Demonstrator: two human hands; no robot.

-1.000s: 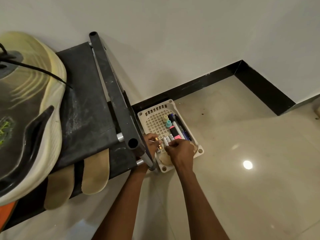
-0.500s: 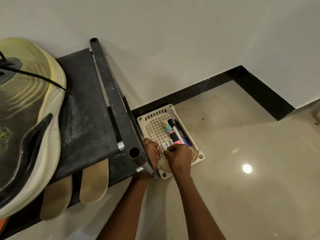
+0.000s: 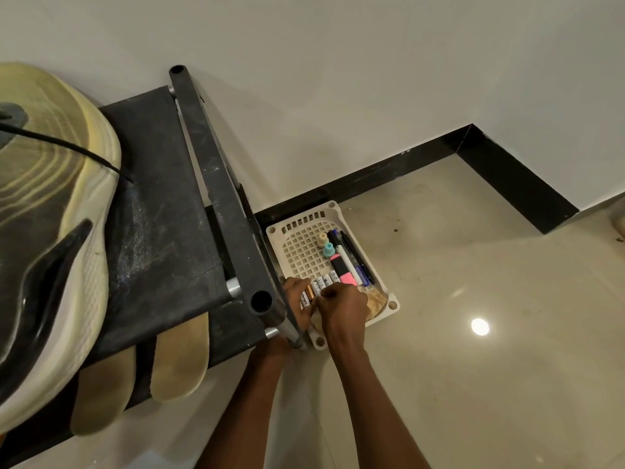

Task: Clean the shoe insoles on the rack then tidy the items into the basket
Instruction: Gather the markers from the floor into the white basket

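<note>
both hands (image 3: 324, 304) now press batteries (image 3: 319, 286) lower in basket (image 3: 338, 211).

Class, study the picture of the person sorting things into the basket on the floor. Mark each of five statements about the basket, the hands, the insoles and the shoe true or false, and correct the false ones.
1. The white basket sits on the floor beside the rack. True.
2. Both hands are inside the basket at the row of batteries. True: the left hand and the right hand meet there.
3. The pink highlighter lies on the rack. False: it lies in the basket.
4. The two insoles are in the basket. False: they hang over the rack's near edge.
5. A shoe rests on the rack. True.
</note>
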